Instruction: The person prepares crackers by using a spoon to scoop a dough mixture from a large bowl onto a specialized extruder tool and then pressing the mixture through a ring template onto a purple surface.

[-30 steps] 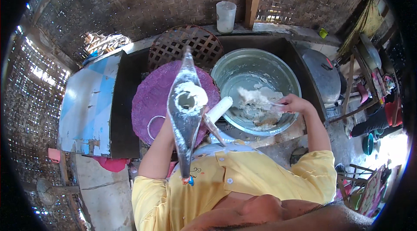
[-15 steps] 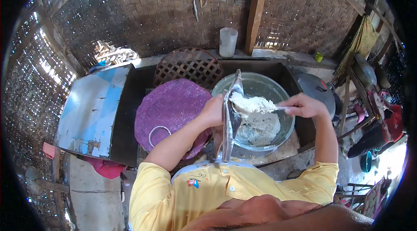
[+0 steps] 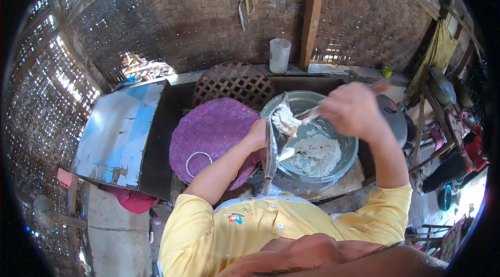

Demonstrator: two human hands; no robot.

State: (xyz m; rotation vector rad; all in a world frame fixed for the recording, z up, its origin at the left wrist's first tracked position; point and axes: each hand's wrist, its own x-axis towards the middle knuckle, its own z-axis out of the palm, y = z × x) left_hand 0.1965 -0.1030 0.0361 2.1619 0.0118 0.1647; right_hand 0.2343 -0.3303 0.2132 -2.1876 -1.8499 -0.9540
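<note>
1 head-worn fisheye view looks steeply down and forward from above the person's yellow shirt [image 3: 271, 225], close over the metal bowl [image 3: 341, 165] and purple mat [image 3: 208, 131], with the woven wall [image 3: 182, 11] curving beyond.

A round purple woven mat [image 3: 208, 136] lies at the frame's centre with a brown lattice tray [image 3: 233, 83] behind it, a blue-and-white painted board [image 3: 117, 131] to its left, and a translucent plastic cup [image 3: 279, 55] against the woven bamboo wall [image 3: 182, 11].

One metal bowl [image 3: 344, 160], one purple mat [image 3: 208, 131], one lattice tray [image 3: 234, 82], one white cup [image 3: 279, 54]
</note>
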